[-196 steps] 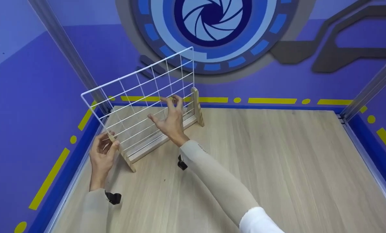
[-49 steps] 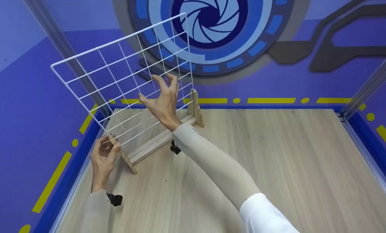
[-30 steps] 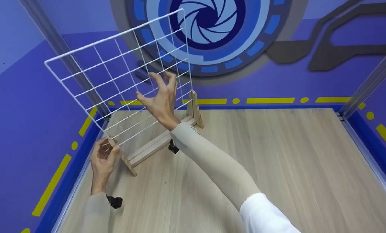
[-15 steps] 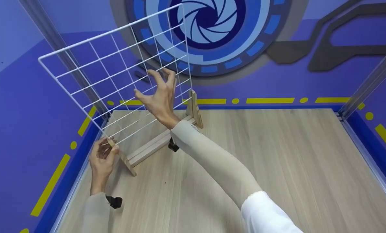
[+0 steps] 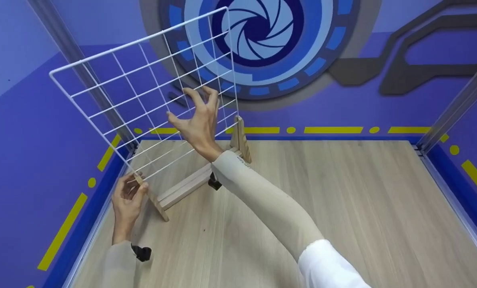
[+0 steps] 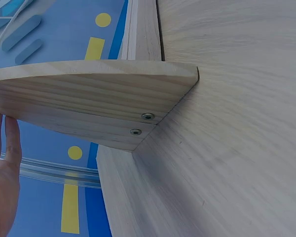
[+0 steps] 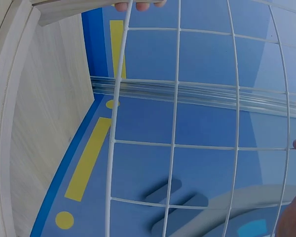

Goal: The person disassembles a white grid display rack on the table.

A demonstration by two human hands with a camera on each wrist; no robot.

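Observation:
A white wire grid panel (image 5: 136, 96) stands tilted above a wooden stand, whose crossbar (image 5: 186, 188) joins two upright side pieces. My right hand (image 5: 198, 124) holds the panel near its middle, fingers curled at the wires and thumb spread apart. In the right wrist view the panel's bottom wire (image 7: 112, 143) runs clear of the wood. My left hand (image 5: 126, 204) pinches the upper end of the left side piece (image 5: 158, 206), right by the panel's lower corner. Two screw heads (image 6: 147, 116) show on that piece in the left wrist view. The right side piece (image 5: 242, 138) stands at the back.
The stand rests on a wood-grain tabletop (image 5: 342, 220), towards its back left. Blue printed walls (image 5: 302, 108) enclose the table, with metal corner posts (image 5: 68, 52) at the back. A black wrist camera (image 5: 142, 253) sits on the left sleeve.
Since the oldest frame, the panel has risen from low in the stand up and leftward with my right hand. My left hand keeps its hold. The last half second shows almost no movement.

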